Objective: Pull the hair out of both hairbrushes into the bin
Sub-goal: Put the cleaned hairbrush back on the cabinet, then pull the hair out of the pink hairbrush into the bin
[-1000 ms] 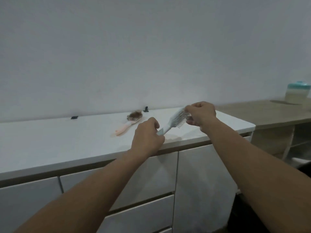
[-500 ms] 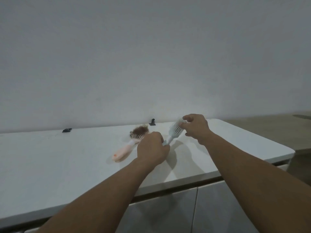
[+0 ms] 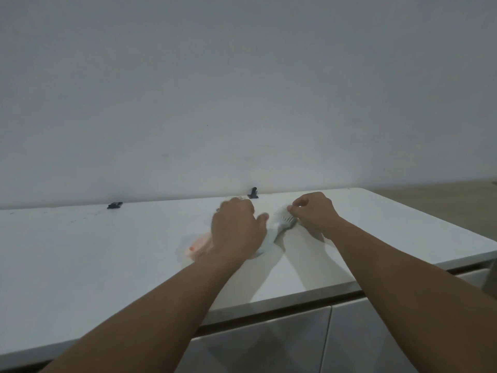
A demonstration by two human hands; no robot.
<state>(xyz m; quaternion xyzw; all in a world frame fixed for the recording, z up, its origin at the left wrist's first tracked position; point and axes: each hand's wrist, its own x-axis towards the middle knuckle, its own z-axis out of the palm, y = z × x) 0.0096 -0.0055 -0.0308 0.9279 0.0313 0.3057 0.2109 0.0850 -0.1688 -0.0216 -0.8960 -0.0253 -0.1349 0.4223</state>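
Note:
A pale blue hairbrush lies on the white countertop, its handle running back under the edge of my left hand. My right hand pinches the far end of its bristled head. My left hand rests, fingers curled and thumb out, over the pink hairbrush. Only the pink handle end shows; its head and the hair on it are hidden. Whether the left hand grips either brush is unclear. No bin is in view.
Two small black clips, one at the left and one behind my hands, sit by the wall. White cabinet doors run below the counter edge. A wooden surface adjoins the counter on the right.
Both hands lowered the pale blue brush from the air onto the counter. My left hand slid off its handle and came over the pink brush. The view shifted left and closer.

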